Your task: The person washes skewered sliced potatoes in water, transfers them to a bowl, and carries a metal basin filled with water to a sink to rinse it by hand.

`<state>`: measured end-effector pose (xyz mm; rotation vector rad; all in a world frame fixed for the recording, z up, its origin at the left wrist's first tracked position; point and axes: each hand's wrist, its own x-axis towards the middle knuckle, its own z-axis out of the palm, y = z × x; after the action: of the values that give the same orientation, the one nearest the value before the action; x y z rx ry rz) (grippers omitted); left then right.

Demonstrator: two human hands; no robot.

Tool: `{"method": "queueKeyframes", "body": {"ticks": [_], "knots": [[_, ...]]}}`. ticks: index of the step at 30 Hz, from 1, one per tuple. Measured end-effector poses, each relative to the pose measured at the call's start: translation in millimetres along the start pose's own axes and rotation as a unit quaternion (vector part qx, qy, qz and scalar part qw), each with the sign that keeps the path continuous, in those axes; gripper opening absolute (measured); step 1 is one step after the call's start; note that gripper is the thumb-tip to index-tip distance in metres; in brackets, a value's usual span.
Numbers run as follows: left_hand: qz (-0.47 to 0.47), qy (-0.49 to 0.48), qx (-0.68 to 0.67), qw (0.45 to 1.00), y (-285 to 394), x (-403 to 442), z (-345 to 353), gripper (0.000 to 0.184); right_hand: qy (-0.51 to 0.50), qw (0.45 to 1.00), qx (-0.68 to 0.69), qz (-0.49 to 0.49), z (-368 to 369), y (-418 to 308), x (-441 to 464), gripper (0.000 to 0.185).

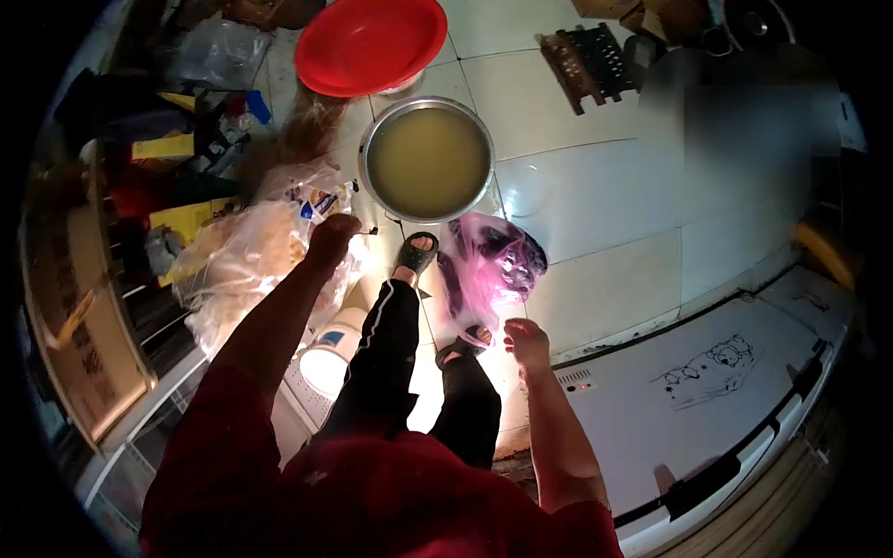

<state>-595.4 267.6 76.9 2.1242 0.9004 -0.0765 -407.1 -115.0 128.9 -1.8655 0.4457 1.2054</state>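
My left hand is closed at the edge of a clear plastic bag with pale contents; a small dark thing sticks out from its fingertips. To the right, my right hand hangs with curled fingers beside a pink plastic bag holding something dark. Whether its fingers pinch anything is too small to tell. Ahead of my feet stands a round metal pot full of cloudy yellowish liquid. A red basin is tilted behind the pot.
A white bucket stands by my left leg. A white chest with drawings fills the lower right. A dark slotted rack lies on the tiled floor at the back. Shelves with mixed items line the left. A transparent round lid lies near the pot.
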Motion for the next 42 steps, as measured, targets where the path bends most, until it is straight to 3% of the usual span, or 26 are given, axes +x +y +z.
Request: {"method": "queueKeyframes", "body": {"ticks": [2, 3, 5, 8, 11, 13, 14, 15, 16, 19, 21, 22, 23, 24, 25, 26, 27, 28, 29, 30, 31, 32, 34, 38, 41, 42], "knots": [[-0.036, 0.034, -0.039, 0.998, -25, 47, 12, 0.028, -0.013, 0.999, 0.035, 0.018, 35, -14, 41, 0.015], [0.044, 0.031, 0.098, 0.994, -51, 71, 17, 0.032, -0.027, 0.997, 0.072, 0.025, 49, -21, 67, 0.014], [-0.128, 0.075, -0.089, 0.985, -47, 107, 20, 0.035, -0.032, 0.997, 0.066, 0.025, 72, -27, 125, 0.027], [-0.196, 0.081, -0.2, 0.957, -82, 158, 38, 0.038, -0.034, 0.999, 0.014, -0.016, 99, -27, 209, 0.026], [-0.182, 0.085, -0.152, 0.968, -121, 197, 58, 0.042, -0.051, 0.976, 0.043, -0.207, 110, -1, 295, 0.029], [-0.129, 0.124, -0.099, 0.979, -171, 221, 82, 0.046, 0.044, 0.998, 0.047, -0.001, 129, -72, 279, 0.035], [-0.114, 0.14, -0.087, 0.98, -189, 231, 91, 0.049, 0.048, 0.998, 0.048, 0.004, 129, -64, 303, 0.035], [-0.226, 0.104, -0.167, 0.954, -167, 239, 84, 0.051, 0.08, 0.996, -0.003, -0.029, 126, -51, 330, 0.04], [-0.229, 0.099, -0.166, 0.954, -169, 247, 88, 0.051, 0.111, 0.99, -0.055, -0.062, 126, -41, 353, 0.044], [-0.291, 0.129, -0.239, 0.918, -198, 269, 114, 0.054, 0.105, 0.993, -0.027, -0.049, 133, -47, 384, 0.05], [-0.257, 0.104, -0.084, 0.957, -252, 286, 125, 0.054, 0.076, 0.995, 0.012, -0.064, 136, -46, 405, 0.055], [-0.09, 0.018, 0.159, 0.983, -278, 290, 132, 0.052, 0.099, 0.992, 0.076, -0.018, 150, -63, 400, 0.052], [0.096, 0.022, 0.4, 0.911, -306, 294, 140, 0.05, 0.124, 0.982, 0.14, 0.026, 160, -76, 397, 0.05], [-0.145, 0.066, 0.002, 0.987, -267, 297, 138, 0.046, 0.08, 0.982, 0.173, 0.011, 163, -79, 402, 0.046], [-0.359, 0.091, -0.393, 0.842, -235, 300, 135, 0.042, 0.035, 0.978, 0.205, -0.006, 165, -80, 410, 0.043], [-0.36, 0.084, -0.396, 0.841, -218, 299, 132, 0.042, 0.022, 0.985, 0.163, -0.06, 168, -68, 427, 0.037], [-0.315, 0.051, -0.175, 0.931, -205, 297, 128, 0.04, 0.012, 0.986, 0.122, -0.115, 171, -56, 443, 0.032], [-0.248, 0.015, 0.056, 0.967, -199, 297, 127, 0.039, 0.025, 0.959, 0.276, -0.053, 177, -57, 447, 0.031], [-0.247, 0.01, 0.056, 0.967, -206, 299, 123, 0.039, 0.038, 0.905, 0.423, 0.008, 182, -61, 451, 0.029], [-0.267, -0.008, -0.106, 0.958, -221, 300, 114, 0.038, 0.056, 0.96, 0.26, -0.086, 183, -34, 476, 0.03], [-0.27, -0.017, -0.186, 0.945, -222, 302, 116, 0.038, 0.105, 0.976, 0.091, -0.169, 183, -7, 500, 0.03], [-0.276, -0.026, -0.264, 0.924, -222, 304, 118, 0.037, 0.153, 0.969, -0.079, -0.176, 185, 3, 513, 0.019], [-0.385, 0.205, -0.495, 0.752, -203, 307, 136, 0.038, 0.199, 0.933, -0.241, -0.179, 185, -2, 509, 0.026], [-0.398, 0.216, -0.464, 0.761, -174, 287, 130, 0.037, 0.157, 0.958, -0.189, -0.15, 166, 4, 488, 0.034], [-0.328, 0.126, -0.53, 0.772, -218, 252, 114, 0.037, 0.156, 0.966, -0.104, -0.178, 152, 18, 464, 0.025], [-0.3, 0.095, -0.552, 0.772, -214, 242, 110, 0.037, 0.129, 0.986, 0.029, -0.102, 142, 2, 429, 0.022]]}}
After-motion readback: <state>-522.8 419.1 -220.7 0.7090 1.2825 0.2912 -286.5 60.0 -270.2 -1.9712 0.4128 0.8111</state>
